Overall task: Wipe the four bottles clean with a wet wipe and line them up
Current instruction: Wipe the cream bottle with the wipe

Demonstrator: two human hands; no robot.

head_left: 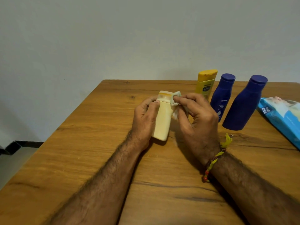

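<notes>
A pale cream bottle [164, 117] stands on the wooden table [81, 159], held from its left side by my left hand [144, 117]. My right hand [196, 117] pinches a crumpled white wet wipe [175, 99] against the bottle's upper right edge, near the cap. Behind and to the right stand a yellow bottle [205, 83], a small dark blue bottle [221, 96] with a white label, and a larger dark blue bottle [245, 103], all upright in a loose diagonal row.
A blue and white pack of wet wipes [282, 114] lies at the table's right edge. A plain wall runs behind the table. The table's left edge slants down toward the floor at the left.
</notes>
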